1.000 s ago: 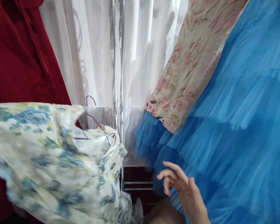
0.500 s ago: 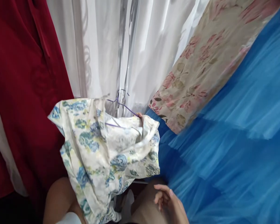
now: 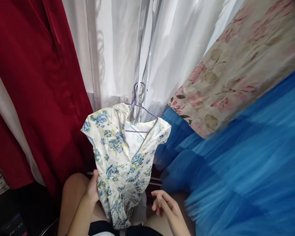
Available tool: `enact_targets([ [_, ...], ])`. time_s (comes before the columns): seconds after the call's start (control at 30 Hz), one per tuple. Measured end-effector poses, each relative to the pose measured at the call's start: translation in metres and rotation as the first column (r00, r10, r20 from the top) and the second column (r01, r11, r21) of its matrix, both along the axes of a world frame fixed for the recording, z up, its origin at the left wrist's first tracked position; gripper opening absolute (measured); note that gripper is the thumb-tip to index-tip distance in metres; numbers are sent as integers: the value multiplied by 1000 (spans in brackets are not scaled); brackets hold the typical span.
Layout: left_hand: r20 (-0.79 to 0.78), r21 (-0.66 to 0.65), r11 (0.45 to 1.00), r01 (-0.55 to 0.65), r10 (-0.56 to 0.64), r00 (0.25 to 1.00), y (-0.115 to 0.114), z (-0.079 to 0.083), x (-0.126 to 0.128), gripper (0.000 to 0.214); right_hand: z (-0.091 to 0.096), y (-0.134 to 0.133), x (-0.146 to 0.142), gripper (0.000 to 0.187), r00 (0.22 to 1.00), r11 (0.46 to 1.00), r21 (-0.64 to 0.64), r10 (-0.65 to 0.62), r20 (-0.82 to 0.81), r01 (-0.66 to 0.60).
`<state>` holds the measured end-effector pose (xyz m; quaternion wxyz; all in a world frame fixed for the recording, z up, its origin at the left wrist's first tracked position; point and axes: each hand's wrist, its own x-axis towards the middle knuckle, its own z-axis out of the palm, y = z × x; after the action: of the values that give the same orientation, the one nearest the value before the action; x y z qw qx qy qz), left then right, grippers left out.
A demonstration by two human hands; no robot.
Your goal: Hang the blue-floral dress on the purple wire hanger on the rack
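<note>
A small white dress with blue flowers [image 3: 123, 157] hangs on a thin purple wire hanger [image 3: 139, 105], whose hook sits against a shiny metal pole [image 3: 144, 55]. My left hand [image 3: 93, 190] grips the dress's lower left edge, thumb on the cloth. My right hand [image 3: 163, 205] hovers just right of the dress's hem, fingers loosely curled and apart, holding nothing.
A dark red garment [image 3: 31, 85] hangs at the left. White curtains [image 3: 113, 49] fill the back. A pink-flowered cream dress [image 3: 238, 75] and a bright blue tulle skirt [image 3: 241, 173] hang at the right. My bare knees show below the dress.
The flowered dress went from bunched up at the left to hanging straight from its hanger at the pole. My left hand came down to its lower edge. The view shifted left.
</note>
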<state>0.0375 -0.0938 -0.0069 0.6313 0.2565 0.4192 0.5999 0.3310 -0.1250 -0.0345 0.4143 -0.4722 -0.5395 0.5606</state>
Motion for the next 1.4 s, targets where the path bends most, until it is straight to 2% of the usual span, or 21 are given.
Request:
enact_targets([
  [0.13,-89,-22,990,136,-138,986,-3,-10,10,60,24,16,-34,39,997,995,50,81,9,-81],
  [0.23,-116,4,973,233,-231,966,-4,-12,33,51,51,34,-58,34,998,987,158,19,62,-28],
  [0.3,-92,15,967,253,-251,964,-7,-11,45,46,63,46,-71,35,991,970,245,-35,127,3],
  [0.4,-85,26,977,210,-207,975,-11,-8,46,42,66,58,-86,42,977,948,317,-98,191,33],
  [0.53,-183,9,995,97,-94,979,-7,-12,33,43,53,61,-92,48,977,957,257,-171,130,133],
  [0.6,-251,37,999,4,6,968,-3,-18,28,51,48,60,-93,48,983,964,217,-170,66,152],
  [0.63,-297,84,993,-84,105,949,-1,-21,26,56,46,60,-93,48,986,967,200,-164,31,155],
  [0.67,-355,157,967,-199,243,903,1,-23,27,61,46,59,-95,48,987,970,185,-159,-4,157],
  [0.7,-414,255,911,-324,406,815,3,-25,28,64,47,58,-96,47,987,973,168,-154,-40,159],
  [0.73,-461,369,828,-422,557,691,3,-25,31,66,48,56,-99,46,986,976,151,-150,-74,160],
  [0.77,-490,482,744,-462,666,562,3,-24,35,65,49,54,-102,45,984,979,134,-141,-105,155],
  [0.8,-513,574,696,-432,716,473,3,-22,40,61,50,52,-105,44,983,983,117,-129,-134,145],
  [0.83,-539,632,693,-346,714,446,2,-19,46,54,52,49,-109,44,982,987,101,-111,-156,127],
  [0.87,-571,651,723,-230,667,479,0,-18,53,47,54,46,-113,43,981,991,84,-88,-173,104],
  [0.93,-614,597,801,-42,490,619,-2,-17,67,29,58,38,-120,41,980,997,56,-44,-196,56],
  [1.0,-570,494,869,17,309,762,-5,-22,79,17,61,32,-125,40,976,998,34,-43,-213,51],
  [1.07,-497,417,908,29,201,844,-8,-29,85,17,64,29,-126,41,970,997,26,-70,-235,79],
  [1.17,-502,420,903,91,148,852,-11,-32,85,18,67,30,-121,40,963,996,26,-77,-259,87],
  [1.27,-567,522,847,102,255,783,-7,-22,77,27,68,33,-115,37,967,999,25,-15,-253,22],
  [1.33,-599,581,806,114,328,731,-2,-13,71,22,66,32,-115,39,971,1000,14,29,-239,-27],
  [1.4,-636,579,802,148,331,697,2,-8,67,11,64,28,-117,41,971,998,-1,60,-233,-62],
])
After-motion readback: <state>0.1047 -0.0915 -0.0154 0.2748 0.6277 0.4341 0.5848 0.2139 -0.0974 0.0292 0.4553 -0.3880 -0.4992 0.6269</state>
